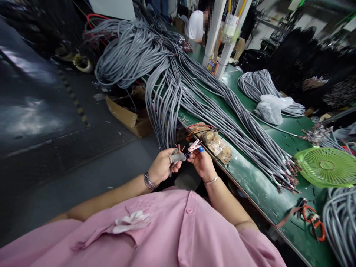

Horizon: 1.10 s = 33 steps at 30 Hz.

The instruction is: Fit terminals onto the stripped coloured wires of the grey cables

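My left hand [161,167] is closed around the end of a grey cable [172,167], at the table's near edge. Thin coloured wires [180,148] fan out above its fingers, and a grey covering [175,157] shows at the thumb. Close by on the right, my right hand [202,163] has its fingers pinched on thin dark wires [188,154] that run toward the left hand. A pink clip [194,146] lies at its fingertips, and a blue band [200,149] is around one finger. Whether the right hand grips the clip is unclear.
Long bundles of grey cable [222,118] cross the green table [269,211]. A taped block [218,144] with wires sits at the edge. Farther right are a green fan [326,165] and orange-handled scissors [314,220]. A cardboard box [125,115] stands on the floor; a person [196,26] is behind.
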Each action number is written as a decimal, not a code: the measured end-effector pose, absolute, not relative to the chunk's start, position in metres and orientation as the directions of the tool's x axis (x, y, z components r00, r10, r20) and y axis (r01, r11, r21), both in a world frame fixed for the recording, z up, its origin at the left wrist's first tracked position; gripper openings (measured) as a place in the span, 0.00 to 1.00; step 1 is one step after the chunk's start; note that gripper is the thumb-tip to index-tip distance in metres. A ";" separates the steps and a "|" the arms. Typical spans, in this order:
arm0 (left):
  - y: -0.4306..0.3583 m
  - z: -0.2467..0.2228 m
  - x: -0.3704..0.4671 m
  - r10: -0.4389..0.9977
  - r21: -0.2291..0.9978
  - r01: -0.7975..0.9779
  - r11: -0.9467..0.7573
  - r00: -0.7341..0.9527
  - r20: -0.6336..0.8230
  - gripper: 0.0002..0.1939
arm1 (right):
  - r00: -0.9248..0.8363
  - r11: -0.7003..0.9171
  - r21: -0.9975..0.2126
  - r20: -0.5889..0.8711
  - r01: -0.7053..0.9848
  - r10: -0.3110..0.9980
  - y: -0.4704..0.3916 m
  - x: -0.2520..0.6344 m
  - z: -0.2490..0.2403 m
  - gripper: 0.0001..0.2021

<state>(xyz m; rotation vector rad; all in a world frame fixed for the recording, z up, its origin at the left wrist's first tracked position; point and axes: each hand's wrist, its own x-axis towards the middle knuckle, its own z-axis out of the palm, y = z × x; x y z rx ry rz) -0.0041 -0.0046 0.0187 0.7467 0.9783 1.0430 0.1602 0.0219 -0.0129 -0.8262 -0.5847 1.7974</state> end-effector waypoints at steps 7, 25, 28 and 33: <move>0.001 0.017 -0.003 0.944 0.920 -0.247 0.304 0.210 -0.255 0.11 | -0.090 -0.163 -0.866 -0.137 -0.473 0.986 0.018 0.164 -0.012 0.18; 0.000 0.011 0.003 0.939 0.943 -0.147 0.299 0.223 -0.263 0.08 | -0.150 -0.308 -0.675 -0.282 -0.670 0.947 0.027 0.153 0.000 0.19; -0.005 0.010 0.000 0.943 0.940 -0.178 0.292 0.217 -0.252 0.08 | -0.212 -0.359 -0.650 -0.296 -0.670 0.931 0.026 0.156 0.000 0.22; -0.013 0.009 -0.003 0.961 0.929 -0.262 0.262 0.157 -0.227 0.08 | -0.201 -0.322 -0.695 -0.253 -0.643 0.946 0.024 0.156 0.002 0.17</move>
